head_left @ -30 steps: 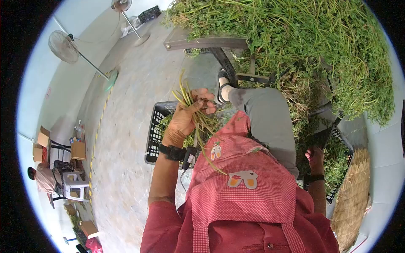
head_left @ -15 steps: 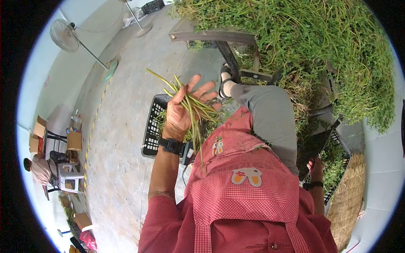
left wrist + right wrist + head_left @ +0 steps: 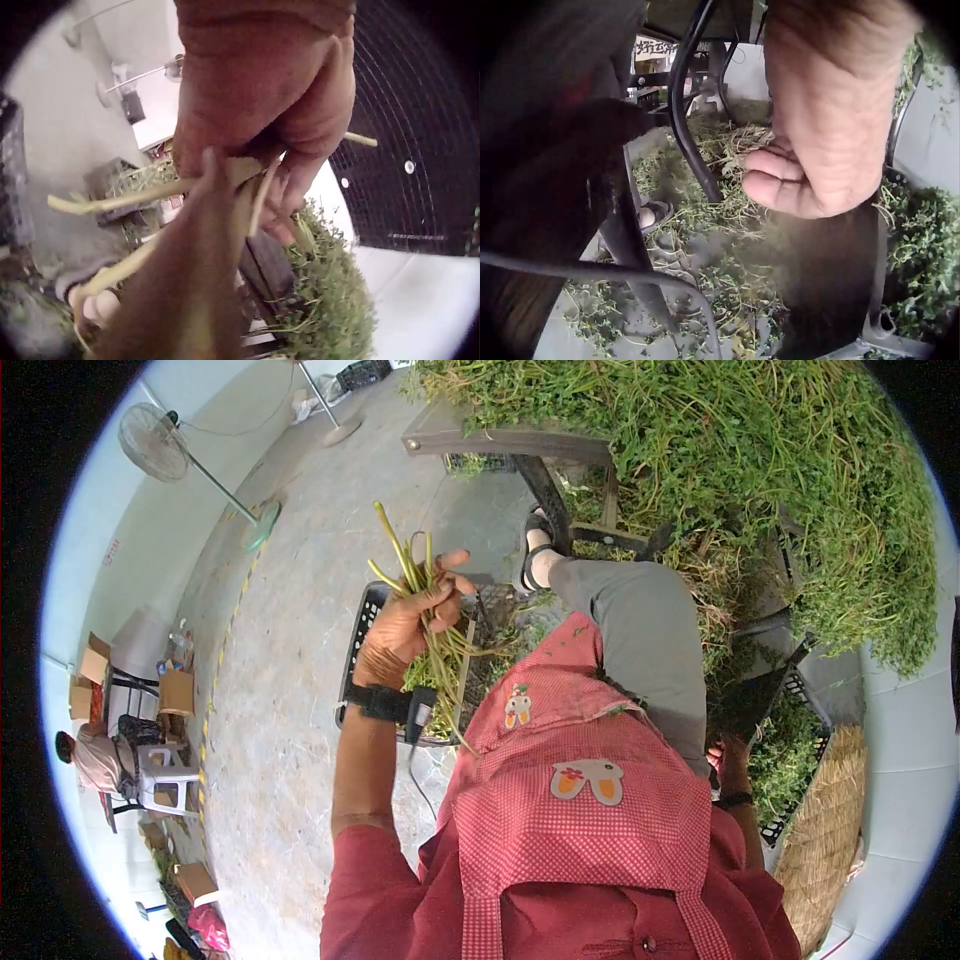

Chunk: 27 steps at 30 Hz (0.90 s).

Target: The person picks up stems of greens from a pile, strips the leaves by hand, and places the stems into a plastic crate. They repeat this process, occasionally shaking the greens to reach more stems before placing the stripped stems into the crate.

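Note:
My left hand [image 3: 398, 626] grips a loose bunch of leafless green-yellow stems [image 3: 408, 560], fingers curled around it. The stem ends poke out past the thumb and the longer ones trail toward the apron. In the left wrist view, one pale stem [image 3: 124, 201] sticks out sideways from under the hand. Below the hand stands a black crate [image 3: 358, 645] with greens inside. On the other side, my right hand [image 3: 734, 756] hangs low beside a second black crate [image 3: 818, 705] of leafy greens. Its fingers [image 3: 769, 187] curl toward the palm; whether they hold anything I cannot tell.
A big heap of leafy green plants [image 3: 720, 470] covers a table [image 3: 510, 448] ahead, spilling over its side. Plant scraps [image 3: 735, 292] litter the floor around the dark table legs. A straw mat [image 3: 825, 830] stands at the right; a fan [image 3: 155, 440] stands far left.
The left hand's fingers, spread half a second ago, have curled in around the stems, and that hand has shifted left. The right hand has moved slightly left and down.

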{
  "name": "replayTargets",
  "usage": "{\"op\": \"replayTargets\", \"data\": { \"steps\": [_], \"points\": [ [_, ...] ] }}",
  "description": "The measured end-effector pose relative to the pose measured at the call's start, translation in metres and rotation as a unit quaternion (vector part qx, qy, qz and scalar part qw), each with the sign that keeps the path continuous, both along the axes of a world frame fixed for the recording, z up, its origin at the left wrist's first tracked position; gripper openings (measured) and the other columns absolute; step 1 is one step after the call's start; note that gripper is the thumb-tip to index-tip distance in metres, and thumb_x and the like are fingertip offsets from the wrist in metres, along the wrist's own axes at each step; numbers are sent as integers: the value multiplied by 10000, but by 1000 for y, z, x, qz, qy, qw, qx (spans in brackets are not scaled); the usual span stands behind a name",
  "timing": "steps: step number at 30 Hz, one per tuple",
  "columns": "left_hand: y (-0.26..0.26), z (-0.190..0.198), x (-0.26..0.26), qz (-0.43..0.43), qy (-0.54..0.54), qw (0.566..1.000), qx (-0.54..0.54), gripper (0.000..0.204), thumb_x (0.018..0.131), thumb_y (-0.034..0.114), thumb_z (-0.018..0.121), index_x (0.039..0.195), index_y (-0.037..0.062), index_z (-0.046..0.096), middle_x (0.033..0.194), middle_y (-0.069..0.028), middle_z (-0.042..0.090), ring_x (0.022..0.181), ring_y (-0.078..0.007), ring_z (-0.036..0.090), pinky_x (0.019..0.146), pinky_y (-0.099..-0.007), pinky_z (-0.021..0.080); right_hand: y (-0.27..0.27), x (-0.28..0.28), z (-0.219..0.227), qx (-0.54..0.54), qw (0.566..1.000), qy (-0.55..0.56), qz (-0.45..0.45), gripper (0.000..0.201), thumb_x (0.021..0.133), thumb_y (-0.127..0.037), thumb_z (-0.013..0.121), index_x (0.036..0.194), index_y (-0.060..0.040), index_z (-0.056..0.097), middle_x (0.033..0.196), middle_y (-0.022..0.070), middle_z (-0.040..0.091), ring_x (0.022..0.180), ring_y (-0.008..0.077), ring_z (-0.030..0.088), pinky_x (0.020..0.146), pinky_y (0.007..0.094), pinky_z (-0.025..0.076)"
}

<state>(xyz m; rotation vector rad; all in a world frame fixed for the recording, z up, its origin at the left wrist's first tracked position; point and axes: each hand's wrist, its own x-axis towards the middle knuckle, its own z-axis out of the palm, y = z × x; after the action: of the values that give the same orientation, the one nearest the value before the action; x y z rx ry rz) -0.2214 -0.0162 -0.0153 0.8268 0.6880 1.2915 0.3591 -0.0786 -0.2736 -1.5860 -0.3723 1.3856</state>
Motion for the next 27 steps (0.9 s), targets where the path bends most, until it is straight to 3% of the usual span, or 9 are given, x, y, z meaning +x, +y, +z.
{"op": "replayTargets", "data": {
  "steps": [5,7,12,14,15,16,21,24,27],
  "points": [
    [10,6,-52,78,265,961,-19,406,835,132,595,1201,-3,484,894,-53,632,525,-55,442,454,-183,347,-13,12,-10,-37,998,-34,42,179,834,-246,599,897,-85,552,676,4,524,514,116,511,431,247,390],
    [8,13,-68,120,310,943,-28,328,843,149,604,1134,10,542,854,-26,642,574,-38,453,500,-180,366,-18,11,-7,-41,998,-55,4,214,784,-147,627,671,-120,447,578,-25,384,425,115,331,390,263,279],
    [10,-14,-118,148,379,912,-41,388,821,185,633,1141,-9,527,929,-74,634,688,-111,553,593,-242,446,-28,9,-12,-57,981,-159,90,176,796,-208,642,819,-75,530,594,16,478,457,195,503,382,323,416],
    [21,-112,-204,204,629,747,68,441,764,147,690,1136,-12,515,992,-105,617,825,-191,590,705,-309,481,-26,-8,5,-106,986,-129,-11,301,838,-370,559,731,-92,515,589,17,524,403,117,441,341,261,329],
    [30,-155,-235,188,563,804,30,496,697,77,737,1128,-5,506,1026,-118,606,903,-222,584,780,-350,479,-25,13,-27,-70,994,-90,3,265,821,-331,598,814,-75,526,624,46,542,431,160,507,340,278,377],
    [-4,-89,-152,259,413,872,-42,516,645,-9,744,1107,-3,516,1025,-117,606,905,-199,582,786,-337,480,-10,8,-17,-159,979,-126,21,277,798,-283,636,913,-53,532,684,78,568,495,209,571,371,297,446],
    [2,-200,-192,202,328,888,-250,341,799,243,599,1062,27,576,965,-66,619,771,-212,598,758,-361,462,51,7,33,85,987,-110,74,290,814,-223,630,971,13,569,735,94,595,566,212,592,444,348,487],
    [-18,-126,-113,143,137,937,-287,403,796,203,637,1132,0,543,1046,-128,610,800,-223,617,672,-377,484,104,-28,125,226,960,-125,106,209,872,-208,564,840,-3,591,691,50,560,504,147,496,455,319,413],
    [8,-113,-86,142,329,914,-188,329,818,161,610,1102,6,552,983,-108,624,755,-203,630,598,-320,497,153,-61,211,384,905,-128,127,219,903,-193,517,774,-22,560,648,24,523,512,109,442,478,273,358]
  ]
}}
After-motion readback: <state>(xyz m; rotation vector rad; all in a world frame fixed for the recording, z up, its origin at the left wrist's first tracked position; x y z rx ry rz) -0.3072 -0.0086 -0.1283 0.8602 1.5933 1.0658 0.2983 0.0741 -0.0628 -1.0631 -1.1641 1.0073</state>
